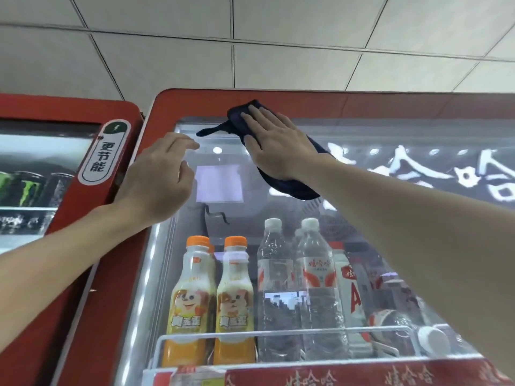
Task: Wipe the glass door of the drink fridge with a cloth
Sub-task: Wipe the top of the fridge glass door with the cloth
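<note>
My right hand [276, 143] flat, fingers straight, pressing the dark cloth [295, 188] against the glass door [250, 210] near its top, cloth's length running upper left to lower right, my left hand [158, 176] loosely curled, empty

The right hand [276, 143] is covering the middle of the cloth [295, 188], leaving only its ends showing. The left forearm [55, 257] is running off the left edge. The right forearm [418, 232] is leaving at the lower right, hiding some bottles [390, 324] behind the glass door [250, 210]. The right edge is cutting off the drink fridge [306, 103] and its white lettering [418, 174]. The left edge is cropping the neighbouring fridge [69, 107], whose cans [28, 188] are showing blurred. Fine print on the water bottles [317, 274] is coming out too small to read.
</note>
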The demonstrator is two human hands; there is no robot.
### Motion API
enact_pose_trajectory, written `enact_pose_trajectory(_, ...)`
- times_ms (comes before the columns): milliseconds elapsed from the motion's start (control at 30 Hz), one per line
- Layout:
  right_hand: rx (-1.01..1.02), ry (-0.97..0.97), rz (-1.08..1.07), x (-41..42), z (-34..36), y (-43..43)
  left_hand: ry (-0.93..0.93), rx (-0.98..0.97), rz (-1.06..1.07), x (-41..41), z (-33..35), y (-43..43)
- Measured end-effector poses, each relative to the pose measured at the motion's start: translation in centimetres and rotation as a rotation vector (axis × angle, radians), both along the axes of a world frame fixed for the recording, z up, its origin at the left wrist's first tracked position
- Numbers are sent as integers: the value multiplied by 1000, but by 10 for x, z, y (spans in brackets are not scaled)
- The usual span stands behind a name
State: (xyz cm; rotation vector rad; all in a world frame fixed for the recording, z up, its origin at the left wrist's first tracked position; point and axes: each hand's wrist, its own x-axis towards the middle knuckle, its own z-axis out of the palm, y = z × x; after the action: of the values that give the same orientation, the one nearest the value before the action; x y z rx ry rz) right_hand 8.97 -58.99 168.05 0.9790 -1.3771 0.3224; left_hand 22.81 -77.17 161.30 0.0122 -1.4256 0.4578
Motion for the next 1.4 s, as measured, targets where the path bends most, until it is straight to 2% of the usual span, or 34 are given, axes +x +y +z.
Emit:
enact_pose_trajectory(67,-25,-40,-3,7,-18,-8,32,-2,-31,1,-3,0)
enact_pose_trajectory(133,4,2,6,14,-52,-18,142,-8,-10,8,-4,-3)
enact_pose_trajectory(233,309,248,75,15,-91,-17,189,11,31,24,-6,-15)
enact_pose_trajectory(300,430,317,35,11,-71,-9,113,-13,41,32,-5,-24)
enact_pose_trajectory(367,304,246,17,13,-36,-9,64,-64,79,32,-6,-32)
enact_pose_trajectory(467,38,34,-34,23,0,-24,75,-77,78,29,-7,-36)
enact_pose_trajectory(533,-40,-16,-44,29,6,-34,92,-70,35,26,-7,-37)
enact_pose_trajectory(733,-88,-107,-36,46,-26,-49,64,-26,-139,30,-9,-42)
enact_pose_trajectory(867,116,130,-26,52,-99,-60,7,5,-167,44,-17,-65)
enact_pose_trajectory(967,263,220,-6,46,-84,-52,-55,-25,-125,47,-18,-75)
enact_pose_trajectory(1100,41,45,-30,53,-14,-60,-37,-35,-93,45,-19,-75)
enact_pose_trajectory(1200,-67,-55,-43,61,10,-76,-55,-35,-95,46,-21,-76)
enact_pose_trajectory(1300,-108,-110,-33,69,6,-85,-77,-49,-106,51,-23,-76)
enact_pose_trajectory(1400,-96,-110,-17,80,-30,-95,-13,-35,-54,63,-27,-90)
